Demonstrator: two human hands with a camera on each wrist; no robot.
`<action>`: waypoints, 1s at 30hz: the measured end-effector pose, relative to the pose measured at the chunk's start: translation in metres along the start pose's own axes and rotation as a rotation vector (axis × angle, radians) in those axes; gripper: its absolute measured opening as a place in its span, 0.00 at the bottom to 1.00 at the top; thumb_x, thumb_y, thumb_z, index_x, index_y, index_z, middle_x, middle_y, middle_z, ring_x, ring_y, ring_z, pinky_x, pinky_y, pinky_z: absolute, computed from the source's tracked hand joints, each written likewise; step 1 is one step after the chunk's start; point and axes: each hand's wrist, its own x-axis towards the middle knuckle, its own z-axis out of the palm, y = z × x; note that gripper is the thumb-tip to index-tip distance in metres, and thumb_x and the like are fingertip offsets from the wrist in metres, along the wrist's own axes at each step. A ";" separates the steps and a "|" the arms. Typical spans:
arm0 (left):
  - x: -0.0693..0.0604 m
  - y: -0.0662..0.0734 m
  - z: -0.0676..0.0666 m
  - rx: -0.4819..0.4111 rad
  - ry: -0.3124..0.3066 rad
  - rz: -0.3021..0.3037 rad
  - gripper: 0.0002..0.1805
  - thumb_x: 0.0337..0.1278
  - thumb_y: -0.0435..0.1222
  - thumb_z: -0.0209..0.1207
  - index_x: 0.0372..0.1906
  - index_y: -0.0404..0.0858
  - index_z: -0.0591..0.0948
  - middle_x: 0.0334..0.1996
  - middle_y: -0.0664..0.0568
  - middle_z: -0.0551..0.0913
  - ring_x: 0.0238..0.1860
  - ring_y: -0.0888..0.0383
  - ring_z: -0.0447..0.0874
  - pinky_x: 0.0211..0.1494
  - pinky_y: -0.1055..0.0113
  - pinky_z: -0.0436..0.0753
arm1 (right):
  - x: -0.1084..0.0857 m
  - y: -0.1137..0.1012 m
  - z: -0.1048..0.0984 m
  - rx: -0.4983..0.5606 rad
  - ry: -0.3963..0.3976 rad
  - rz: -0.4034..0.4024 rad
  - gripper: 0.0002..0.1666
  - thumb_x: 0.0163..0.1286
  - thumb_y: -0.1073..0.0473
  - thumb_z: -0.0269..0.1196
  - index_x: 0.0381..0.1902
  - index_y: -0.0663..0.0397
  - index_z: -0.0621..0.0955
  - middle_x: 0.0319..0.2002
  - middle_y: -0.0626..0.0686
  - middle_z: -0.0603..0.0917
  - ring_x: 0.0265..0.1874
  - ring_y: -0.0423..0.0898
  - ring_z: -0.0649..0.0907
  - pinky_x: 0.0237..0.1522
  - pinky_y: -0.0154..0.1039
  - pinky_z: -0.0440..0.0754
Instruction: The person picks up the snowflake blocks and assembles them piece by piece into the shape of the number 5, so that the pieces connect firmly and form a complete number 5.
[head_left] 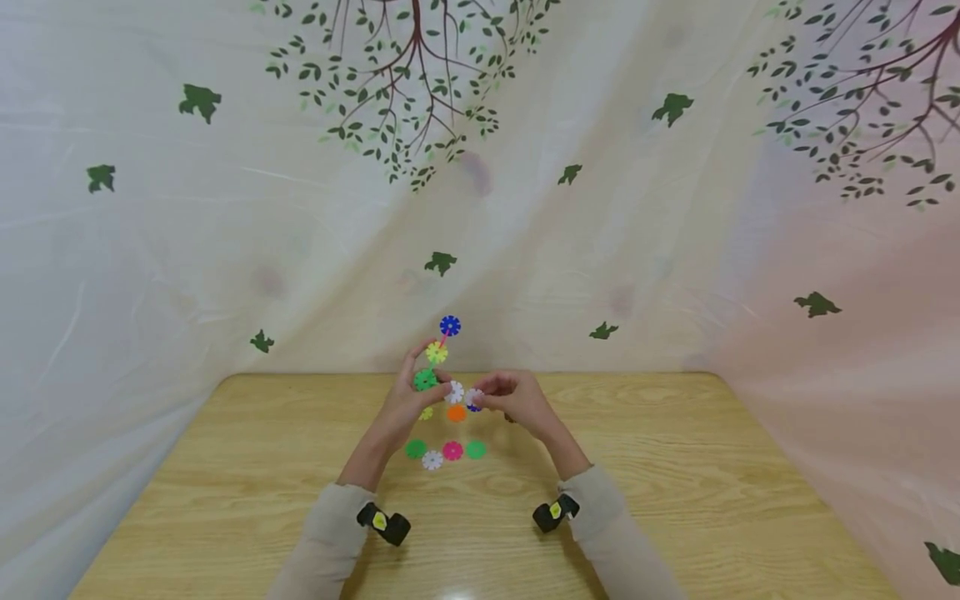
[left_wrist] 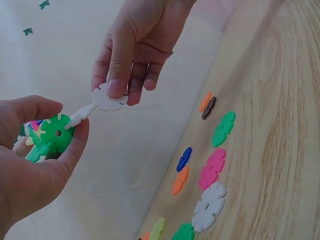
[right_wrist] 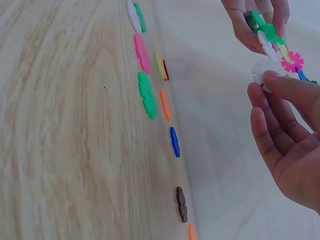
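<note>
My left hand (head_left: 397, 410) grips a chain of slotted snowflake discs at its green discs (left_wrist: 59, 132). From there the chain rises through a yellow disc (head_left: 437, 352) and a pink disc (right_wrist: 292, 61) to a blue disc (head_left: 450, 326) at the top. A white disc (left_wrist: 80, 116) sticks out from the green one, toward the other hand. Between thumb and fingers, my right hand (head_left: 521, 404) pinches a second white disc (right_wrist: 262, 71). The two white discs meet edge to edge or nearly so; whether their slots are joined I cannot tell.
Loose discs lie flat on the wooden table (head_left: 637, 500) below the hands: a pink disc (head_left: 452, 451), a white disc (head_left: 432, 460), green discs, an orange disc (head_left: 457, 413) and a brown disc (right_wrist: 181, 204) among them. A printed cloth (head_left: 510, 250) hangs behind the table's far edge.
</note>
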 end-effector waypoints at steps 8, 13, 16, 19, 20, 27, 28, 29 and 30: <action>0.000 0.000 0.001 -0.007 0.019 0.031 0.43 0.69 0.25 0.57 0.81 0.48 0.51 0.42 0.51 0.79 0.40 0.60 0.79 0.50 0.68 0.82 | -0.002 -0.004 0.008 0.015 0.059 -0.077 0.08 0.66 0.64 0.71 0.40 0.64 0.86 0.33 0.57 0.89 0.32 0.52 0.88 0.28 0.30 0.82; -0.001 0.002 0.001 -0.004 0.019 0.028 0.43 0.70 0.26 0.57 0.81 0.49 0.50 0.43 0.51 0.78 0.40 0.59 0.79 0.52 0.66 0.82 | -0.003 -0.004 0.012 -0.008 0.088 -0.120 0.07 0.65 0.65 0.71 0.39 0.65 0.86 0.35 0.60 0.89 0.32 0.44 0.87 0.37 0.34 0.87; -0.002 0.002 0.002 -0.006 0.024 0.021 0.43 0.70 0.27 0.57 0.81 0.50 0.50 0.43 0.51 0.78 0.40 0.59 0.79 0.52 0.66 0.83 | -0.003 -0.005 0.013 -0.031 0.106 -0.127 0.07 0.66 0.64 0.71 0.38 0.63 0.86 0.36 0.59 0.89 0.32 0.39 0.86 0.38 0.33 0.87; -0.001 0.002 0.003 -0.015 0.032 0.016 0.43 0.71 0.27 0.57 0.81 0.50 0.50 0.43 0.51 0.78 0.40 0.60 0.79 0.51 0.68 0.83 | -0.004 -0.006 0.015 -0.043 0.125 -0.131 0.07 0.66 0.63 0.72 0.37 0.63 0.87 0.35 0.60 0.89 0.33 0.39 0.86 0.37 0.32 0.86; -0.001 0.001 0.003 -0.016 0.031 0.014 0.43 0.71 0.27 0.57 0.81 0.50 0.50 0.44 0.51 0.78 0.39 0.60 0.79 0.50 0.68 0.83 | -0.004 -0.007 0.015 -0.044 0.133 -0.135 0.07 0.65 0.63 0.72 0.37 0.63 0.87 0.35 0.60 0.89 0.33 0.40 0.86 0.37 0.32 0.86; 0.000 0.002 0.005 -0.038 0.015 0.018 0.48 0.66 0.23 0.59 0.81 0.51 0.47 0.45 0.50 0.76 0.39 0.59 0.81 0.50 0.70 0.84 | -0.003 -0.008 0.017 -0.015 0.180 -0.154 0.06 0.63 0.65 0.73 0.35 0.65 0.88 0.34 0.62 0.89 0.32 0.49 0.88 0.34 0.32 0.86; -0.001 0.002 0.005 -0.039 0.013 0.020 0.49 0.65 0.22 0.59 0.81 0.51 0.46 0.45 0.49 0.76 0.39 0.59 0.81 0.49 0.71 0.84 | -0.003 -0.008 0.017 -0.010 0.180 -0.154 0.06 0.64 0.65 0.73 0.35 0.64 0.88 0.34 0.62 0.89 0.32 0.50 0.88 0.34 0.32 0.86; 0.000 0.002 0.005 -0.037 0.013 0.020 0.50 0.64 0.21 0.59 0.81 0.51 0.46 0.45 0.49 0.76 0.39 0.58 0.81 0.48 0.71 0.84 | -0.004 -0.008 0.017 -0.008 0.182 -0.157 0.06 0.63 0.65 0.73 0.35 0.64 0.88 0.34 0.62 0.89 0.31 0.52 0.88 0.34 0.32 0.86; 0.000 0.002 0.006 -0.035 0.013 0.021 0.50 0.63 0.21 0.59 0.81 0.51 0.46 0.45 0.49 0.76 0.39 0.58 0.81 0.48 0.70 0.85 | -0.004 -0.008 0.018 -0.006 0.183 -0.159 0.06 0.64 0.65 0.73 0.35 0.64 0.88 0.34 0.62 0.89 0.31 0.52 0.88 0.35 0.32 0.86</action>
